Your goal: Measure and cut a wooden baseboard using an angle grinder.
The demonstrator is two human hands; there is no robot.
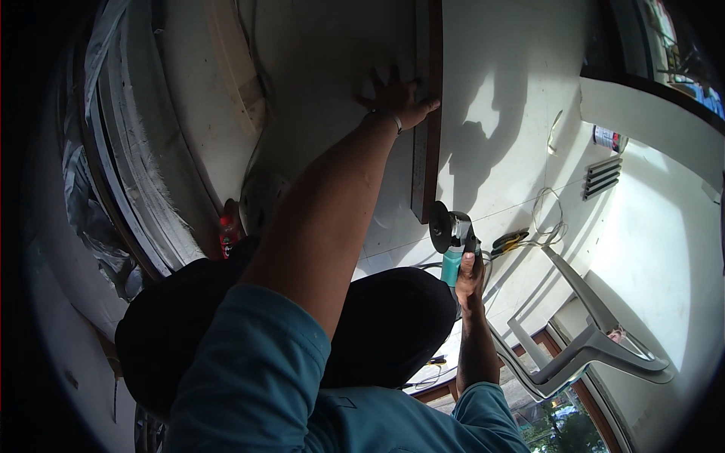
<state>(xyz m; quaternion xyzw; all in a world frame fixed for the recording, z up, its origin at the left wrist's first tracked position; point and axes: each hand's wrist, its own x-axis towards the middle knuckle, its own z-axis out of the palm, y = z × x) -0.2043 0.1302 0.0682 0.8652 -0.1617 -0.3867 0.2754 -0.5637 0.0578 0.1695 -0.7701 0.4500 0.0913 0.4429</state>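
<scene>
A long dark brown bar (430,162), shaped like a frame profile, lies lengthwise on the pale floor. My left hand (399,103) reaches across to it with fingers spread, its thumb resting on the bar's top and the other fingers over the left side, in shadow. In my right hand (470,278) is an angle grinder (451,264) with a teal body. Its dark disc (440,227) stands by the near end of the bar; whether the two touch, I cannot tell. My right fingers wrap the grinder's body and are partly hidden.
A grey plastic chair (581,356) stands at the right, near a coiled pale cable (550,219) and yellow-and-black pliers (510,241). Several short dark bars (602,178) and a can (606,138) lie farther off. At left are a wooden board (236,68) and a red object (229,229).
</scene>
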